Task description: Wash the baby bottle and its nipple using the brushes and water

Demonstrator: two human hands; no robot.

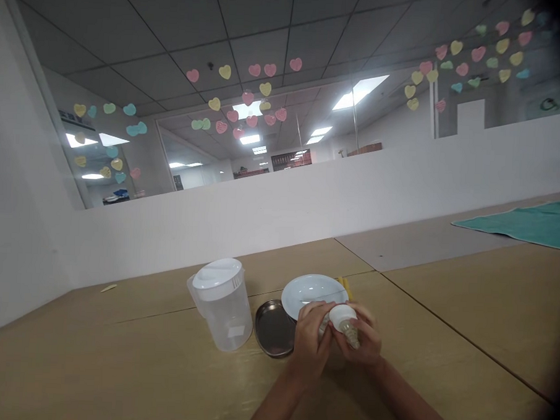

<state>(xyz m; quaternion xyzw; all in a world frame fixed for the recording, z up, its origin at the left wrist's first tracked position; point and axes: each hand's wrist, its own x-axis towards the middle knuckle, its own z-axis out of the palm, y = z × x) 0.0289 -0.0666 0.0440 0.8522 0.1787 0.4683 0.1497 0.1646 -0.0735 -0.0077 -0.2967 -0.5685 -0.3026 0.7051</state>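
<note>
Both my hands are together over the table, closed around a small object with a round white collar [343,314] and a clear ribbed part [350,333] pointing down to the right. I cannot make out its exact kind. My left hand [312,332] grips it from the left, where a pale bit shows between the fingers. My right hand [365,339] has its fingers curled about the collar and the ribbed part. Just behind my hands sits a white bowl [311,285], partly covered by them. A dark metal tray [275,327] lies left of my left hand.
A clear plastic pitcher [226,313] with a white lid stands left of the tray. Something yellow [345,286] shows behind the bowl. A teal cloth [530,221] lies at the far right. A white low wall [280,213] with glass above borders the table [162,366].
</note>
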